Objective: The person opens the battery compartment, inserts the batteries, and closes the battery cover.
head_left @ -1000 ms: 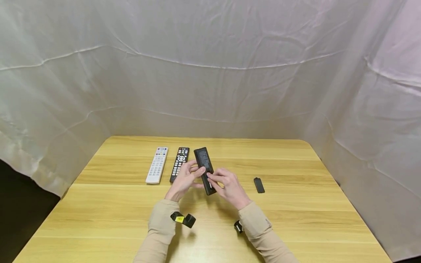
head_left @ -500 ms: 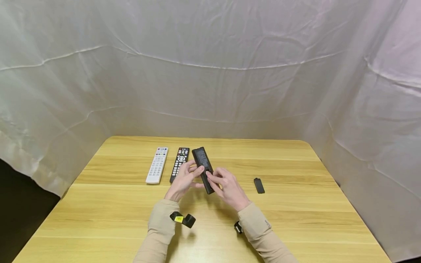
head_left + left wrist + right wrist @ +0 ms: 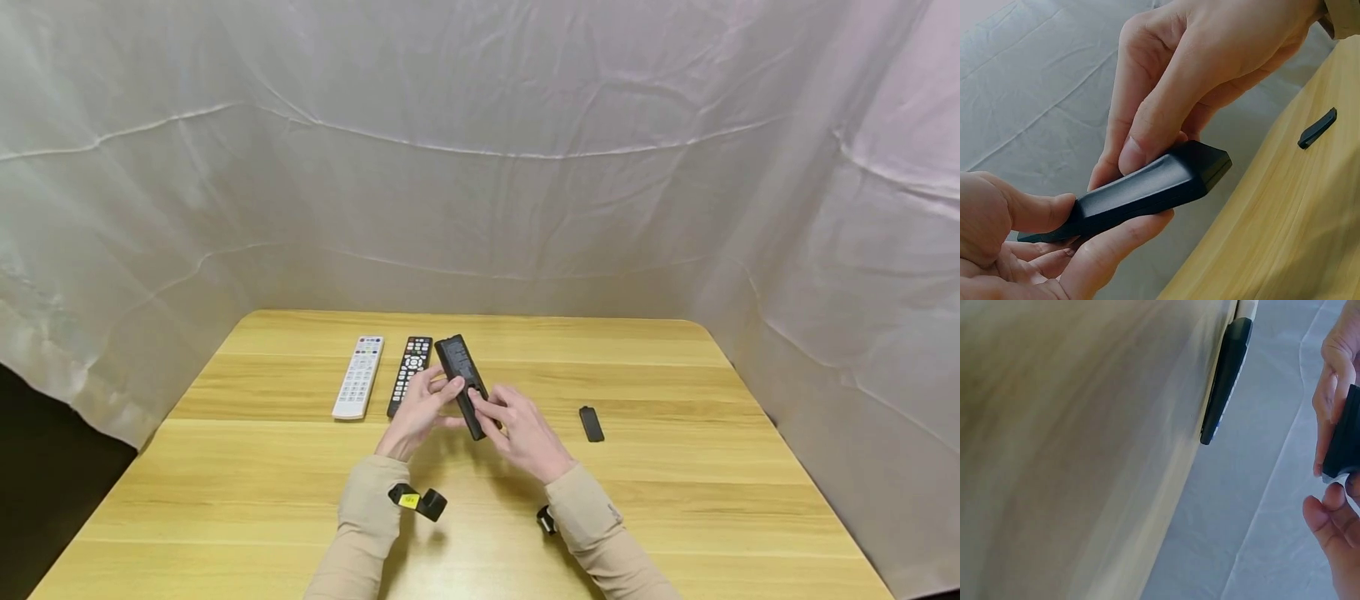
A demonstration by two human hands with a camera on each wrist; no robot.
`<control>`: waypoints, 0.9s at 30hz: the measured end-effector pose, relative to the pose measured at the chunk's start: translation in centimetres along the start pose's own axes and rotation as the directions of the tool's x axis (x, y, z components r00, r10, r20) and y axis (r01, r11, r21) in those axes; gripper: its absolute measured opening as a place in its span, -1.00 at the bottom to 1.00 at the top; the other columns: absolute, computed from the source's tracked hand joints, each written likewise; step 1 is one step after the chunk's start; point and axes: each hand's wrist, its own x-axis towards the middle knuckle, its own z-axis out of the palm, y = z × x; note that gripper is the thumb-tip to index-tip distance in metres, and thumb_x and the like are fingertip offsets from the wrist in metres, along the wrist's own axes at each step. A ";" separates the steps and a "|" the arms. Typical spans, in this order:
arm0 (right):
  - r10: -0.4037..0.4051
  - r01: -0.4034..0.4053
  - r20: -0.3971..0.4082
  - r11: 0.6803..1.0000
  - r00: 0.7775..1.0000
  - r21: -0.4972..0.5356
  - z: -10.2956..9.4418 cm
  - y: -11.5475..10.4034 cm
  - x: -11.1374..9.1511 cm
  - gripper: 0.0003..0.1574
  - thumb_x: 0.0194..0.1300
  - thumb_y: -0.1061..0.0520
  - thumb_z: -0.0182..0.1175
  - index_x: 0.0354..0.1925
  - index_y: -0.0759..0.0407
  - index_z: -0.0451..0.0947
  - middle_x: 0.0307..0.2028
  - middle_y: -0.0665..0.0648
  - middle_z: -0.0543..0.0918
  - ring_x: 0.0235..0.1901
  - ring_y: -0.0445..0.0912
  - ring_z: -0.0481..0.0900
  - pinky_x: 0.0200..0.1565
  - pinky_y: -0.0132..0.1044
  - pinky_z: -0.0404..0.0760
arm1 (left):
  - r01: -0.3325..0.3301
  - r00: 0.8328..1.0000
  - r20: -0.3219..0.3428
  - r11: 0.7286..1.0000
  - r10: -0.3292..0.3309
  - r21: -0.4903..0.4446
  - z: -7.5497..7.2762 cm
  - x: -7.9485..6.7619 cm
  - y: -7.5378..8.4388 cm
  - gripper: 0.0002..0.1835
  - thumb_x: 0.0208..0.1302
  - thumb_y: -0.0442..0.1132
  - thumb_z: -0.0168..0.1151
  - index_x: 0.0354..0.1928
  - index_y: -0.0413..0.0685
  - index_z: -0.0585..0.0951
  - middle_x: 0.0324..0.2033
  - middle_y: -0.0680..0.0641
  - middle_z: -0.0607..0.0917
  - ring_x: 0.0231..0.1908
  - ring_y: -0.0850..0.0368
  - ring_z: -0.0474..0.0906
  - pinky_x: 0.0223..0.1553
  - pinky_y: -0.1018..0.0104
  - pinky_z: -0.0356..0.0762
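Observation:
In the head view my left hand (image 3: 416,412) holds a black remote control (image 3: 456,358) above the table, labelled back up and tilted. The left wrist view shows the thumb on one side of the remote (image 3: 1141,187) and curled fingers beneath it. My right hand (image 3: 525,429) has its thumb and fingertips at the battery compartment in the lower half; they hide what lies there. Whether they pinch or press something, I cannot tell. A small black battery cover (image 3: 591,423) lies on the table to the right of the right hand.
Left of the hands, a white remote (image 3: 358,377) and a second black remote (image 3: 412,367) lie buttons up, the latter partly behind the left hand. The wooden table (image 3: 675,500) has pale grey fabric (image 3: 480,208) at its back and sides. Both wrists wear cameras (image 3: 430,503).
The held remote has shifted slightly left. A light-coloured piece visible in its compartment a second ago is now covered by the right fingers, which have moved in closer.

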 end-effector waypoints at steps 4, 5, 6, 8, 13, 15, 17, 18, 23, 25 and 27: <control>0.031 -0.030 -0.003 0.997 1.000 0.065 0.0 0.1 0.0 -0.55 0.30 0.28 0.32 0.15 0.31 0.62 -0.38 0.04 0.52 -0.46 -0.14 0.39 -0.45 -0.51 0.45 | -0.015 1.000 0.005 1.000 0.015 -0.004 0.0 -0.1 0.1 -0.55 0.51 -0.33 0.06 0.38 -0.25 0.38 0.12 -0.44 0.63 -0.12 0.09 0.70 -0.12 -0.02 0.81; 0.042 -0.041 -0.005 0.995 0.999 0.090 0.0 0.2 0.0 -0.55 0.30 0.28 0.32 0.16 0.32 0.61 -0.37 0.05 0.53 -0.47 -0.11 0.41 -0.46 -0.48 0.47 | -0.020 1.000 0.006 1.000 0.020 -0.003 0.0 -0.1 0.1 -0.54 0.51 -0.33 0.06 0.39 -0.25 0.37 0.13 -0.44 0.62 -0.11 0.09 0.70 -0.12 -0.02 0.81; 0.054 -0.052 -0.008 0.992 0.999 0.119 0.0 0.3 0.0 -0.54 0.31 0.28 0.31 0.17 0.31 0.61 -0.36 0.06 0.55 -0.47 -0.09 0.43 -0.47 -0.46 0.50 | -0.023 1.000 0.006 1.000 0.023 -0.006 0.1 -0.1 0.2 -0.54 0.51 -0.32 0.06 0.39 -0.25 0.37 0.13 -0.45 0.61 -0.11 0.10 0.69 -0.13 -0.03 0.82; 0.078 -0.075 -0.009 0.981 0.997 0.177 0.0 0.4 -0.1 -0.55 0.33 0.28 0.30 0.18 0.31 0.61 -0.34 0.08 0.58 -0.49 -0.08 0.44 -0.49 -0.41 0.53 | -0.023 1.000 0.013 1.000 0.023 -0.003 0.1 -0.1 0.3 -0.54 0.52 -0.32 0.06 0.39 -0.25 0.37 0.15 -0.45 0.60 -0.12 0.11 0.69 -0.13 -0.03 0.82; 0.116 -0.104 -0.027 0.952 0.993 0.288 -0.1 0.7 -0.1 -0.59 0.33 0.30 0.28 0.14 0.32 0.63 -0.36 0.07 0.61 -0.47 -0.26 0.43 -0.48 -0.41 0.58 | -0.006 0.999 0.034 1.000 0.006 0.012 0.1 -0.1 0.4 -0.56 0.54 -0.30 0.03 0.38 -0.24 0.38 0.18 -0.45 0.58 -0.13 0.15 0.69 -0.13 0.00 0.82; 0.131 -0.112 -0.042 0.945 0.991 0.308 -0.2 1.0 -0.1 -0.60 0.32 0.32 0.28 0.13 0.32 0.63 -0.37 0.07 0.62 -0.45 -0.29 0.44 -0.46 -0.39 0.61 | -0.009 0.999 0.040 1.000 0.008 0.015 0.1 -0.1 0.3 -0.56 0.54 -0.30 0.02 0.39 -0.24 0.37 0.19 -0.46 0.57 -0.12 0.15 0.69 -0.13 0.01 0.82; 0.151 -0.124 -0.066 0.943 0.986 0.308 -0.4 1.3 0.0 -0.61 0.30 0.33 0.29 0.11 0.31 0.65 -0.40 0.08 0.62 -0.44 -0.28 0.44 -0.44 -0.38 0.61 | -0.017 0.999 0.043 1.000 0.016 0.018 0.1 -0.1 0.3 -0.54 0.54 -0.30 0.03 0.40 -0.25 0.35 0.20 -0.47 0.55 -0.12 0.14 0.69 -0.13 0.01 0.82; 0.160 -0.129 -0.081 0.946 0.984 0.298 -0.5 1.4 0.0 -0.62 0.30 0.35 0.29 0.09 0.33 0.65 -0.40 0.08 0.62 -0.44 -0.27 0.45 -0.44 -0.36 0.62 | -0.019 0.999 0.045 1.000 0.018 0.019 0.1 -0.1 0.3 -0.53 0.54 -0.30 0.03 0.41 -0.26 0.34 0.20 -0.48 0.55 -0.12 0.13 0.69 -0.13 0.01 0.82; 0.254 -0.227 -0.107 0.949 0.961 0.221 -1.1 2.4 -0.1 -0.69 0.27 0.37 0.29 0.01 0.37 0.67 -0.41 0.12 0.64 -0.43 -0.16 0.53 -0.39 -0.36 0.65 | -0.017 0.999 0.047 1.000 0.016 0.020 0.0 -0.2 0.2 -0.51 0.53 -0.30 0.04 0.42 -0.27 0.31 0.21 -0.50 0.52 -0.13 0.12 0.70 -0.13 0.02 0.82; 0.339 -0.325 -0.072 0.932 0.938 0.159 -1.5 2.5 -0.3 -0.66 0.27 0.33 0.30 0.03 0.35 0.67 -0.33 0.16 0.68 -0.37 -0.10 0.60 -0.37 -0.33 0.68 | -0.014 0.999 0.043 1.000 0.014 0.016 0.0 -0.2 0.2 -0.51 0.53 -0.30 0.04 0.42 -0.27 0.31 0.21 -0.50 0.52 -0.13 0.11 0.71 -0.14 0.02 0.82; 0.439 -0.436 -0.025 0.897 0.898 0.068 -1.9 2.6 -0.4 -0.62 0.26 0.28 0.33 0.06 0.30 0.66 -0.22 0.22 0.71 -0.30 -0.01 0.66 -0.36 -0.30 0.71 | -0.013 0.999 0.040 1.000 0.012 0.015 0.0 -0.2 0.2 -0.51 0.53 -0.30 0.04 0.42 -0.26 0.32 0.21 -0.50 0.53 -0.14 0.11 0.71 -0.14 0.03 0.82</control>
